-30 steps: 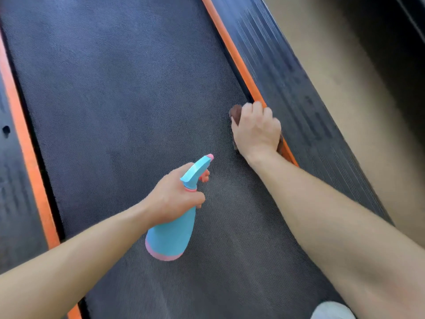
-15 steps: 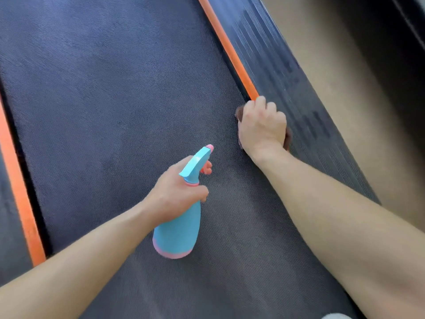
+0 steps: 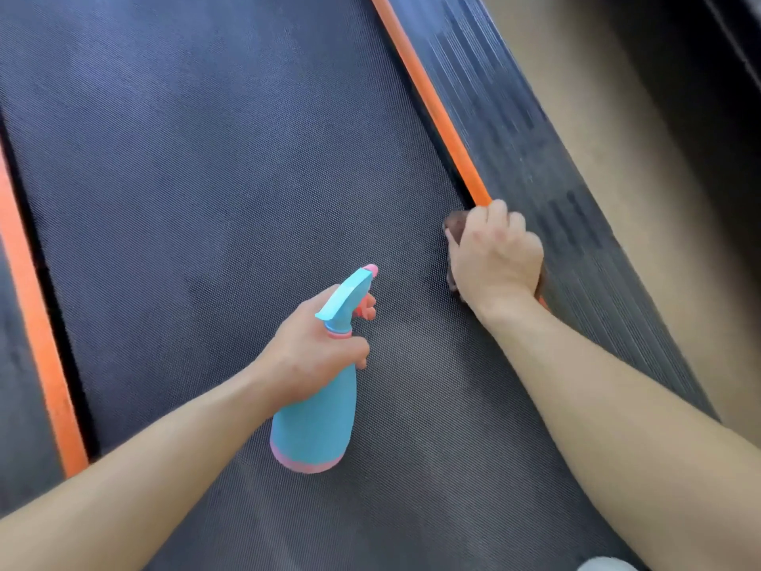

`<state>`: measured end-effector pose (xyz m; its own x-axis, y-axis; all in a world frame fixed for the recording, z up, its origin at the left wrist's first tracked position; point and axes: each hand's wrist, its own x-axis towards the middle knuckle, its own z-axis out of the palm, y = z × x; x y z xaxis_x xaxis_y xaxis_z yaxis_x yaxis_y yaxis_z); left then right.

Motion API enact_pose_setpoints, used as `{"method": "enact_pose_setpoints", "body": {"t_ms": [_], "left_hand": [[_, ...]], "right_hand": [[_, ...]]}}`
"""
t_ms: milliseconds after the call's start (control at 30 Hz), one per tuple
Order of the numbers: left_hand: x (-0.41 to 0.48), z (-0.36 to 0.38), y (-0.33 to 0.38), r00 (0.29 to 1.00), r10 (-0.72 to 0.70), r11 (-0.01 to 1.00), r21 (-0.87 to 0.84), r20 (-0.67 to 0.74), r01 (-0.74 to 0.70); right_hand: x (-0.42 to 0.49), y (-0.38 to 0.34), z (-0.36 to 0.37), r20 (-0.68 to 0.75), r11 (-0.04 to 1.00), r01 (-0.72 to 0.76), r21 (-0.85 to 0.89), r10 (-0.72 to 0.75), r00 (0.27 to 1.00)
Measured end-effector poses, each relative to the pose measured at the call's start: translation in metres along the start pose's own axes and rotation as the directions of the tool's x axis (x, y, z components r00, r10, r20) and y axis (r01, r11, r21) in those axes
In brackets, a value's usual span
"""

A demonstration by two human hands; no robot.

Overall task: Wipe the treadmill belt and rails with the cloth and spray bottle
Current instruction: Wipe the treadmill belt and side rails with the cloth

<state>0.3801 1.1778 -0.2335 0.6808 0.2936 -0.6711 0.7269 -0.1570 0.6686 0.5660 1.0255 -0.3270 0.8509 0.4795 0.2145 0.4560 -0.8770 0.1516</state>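
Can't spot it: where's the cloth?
Head view, right of centre: brown cloth under the right hand, at the treadmill belt edge beside the right orange strip.

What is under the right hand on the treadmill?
A brown cloth, pressed where the belt meets the orange strip. The right hand covers most of it; only its edges show.

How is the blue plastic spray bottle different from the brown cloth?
The blue plastic spray bottle shows almost whole; the brown cloth peeks out from under the right hand. The bottle is gripped by the left hand over the dark belt; the cloth sits at the orange rail strip. Each is held by one hand.
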Motion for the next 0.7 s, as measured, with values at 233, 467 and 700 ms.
{"method": "enact_pose_setpoints", "body": {"t_ms": [233,467,700], "left_hand": [[0.000,-0.005,0.005,0.999,0.034,0.999,0.004,0.003,-0.034],[0.002,-0.015,-0.006,0.999,-0.008,0.987,-0.162,-0.034,0.003],[-0.003,-0.013,-0.020,1.000,-0.017,0.993,-0.121,-0.026,0.014]], "right_hand": [[-0.101,0.010,-0.019,0.087,0.983,0.065,0.174,-0.081,0.993],[-0.081,0.003,0.004,-0.060,0.908,0.293,0.298,-0.289,0.955],[-0.026,-0.036,0.003,0.006,0.943,0.059,0.327,-0.065,0.998]]}}
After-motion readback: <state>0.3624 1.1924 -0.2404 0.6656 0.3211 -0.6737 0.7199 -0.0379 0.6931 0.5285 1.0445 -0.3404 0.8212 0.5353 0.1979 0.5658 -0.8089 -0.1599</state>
